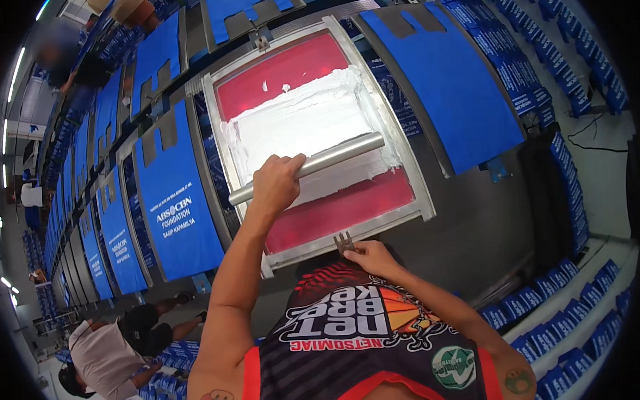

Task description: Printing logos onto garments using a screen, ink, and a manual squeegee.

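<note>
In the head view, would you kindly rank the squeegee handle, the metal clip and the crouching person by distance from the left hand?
1. Squeegee handle: gripped by the left hand.
2. Metal clip: at the frame's near edge, by the right hand.
3. Crouching person: on the floor, far lower left.

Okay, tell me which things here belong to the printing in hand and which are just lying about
In use:
- left hand gripping the metal squeegee handle
- white ink
- red screen frame
- right hand at the frame's clamp

Lying about:
- blue bags on neighbouring boards
- stacked blue bags
- a person crouching

Brushed metal squeegee handle (312, 165), thick wet white ink (310, 119), matt blue cloth (175, 198)
</note>
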